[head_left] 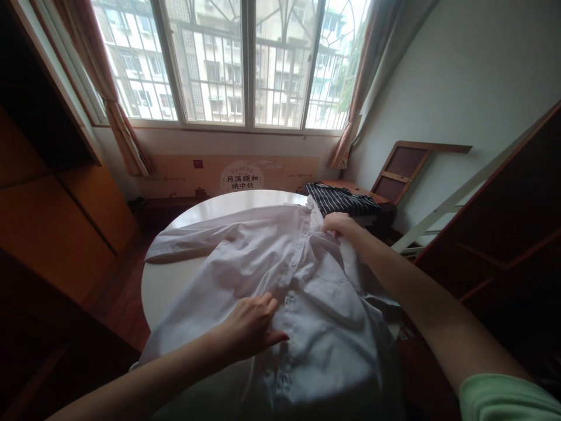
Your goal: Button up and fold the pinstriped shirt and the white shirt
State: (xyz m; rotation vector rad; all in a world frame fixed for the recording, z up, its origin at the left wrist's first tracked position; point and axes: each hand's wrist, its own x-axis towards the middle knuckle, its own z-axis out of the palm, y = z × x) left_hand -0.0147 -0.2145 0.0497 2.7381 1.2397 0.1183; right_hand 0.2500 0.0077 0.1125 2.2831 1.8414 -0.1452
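Observation:
A white long-sleeved button-up shirt (245,257) lies spread with wrinkles over a round white table (169,286). Its button front runs up the middle and one sleeve stretches to the left. My right hand (338,223) is closed on the cloth by the collar, at the far right of the shirt. Lower down, my left hand (252,321) rests on the shirt front beside the buttons. Its fingers are curled into the cloth, which creases around them, and its thumb points right, apart from the fingers. The fingertips of both hands are partly hidden.
Dark striped cloth (342,200) lies beyond my right hand, near a wooden chair (401,169). A barred window with tied curtains (116,128) stands behind the table. Orange cabinets (87,216) are at the left, and a pale ladder-like frame (432,225) leans at the right.

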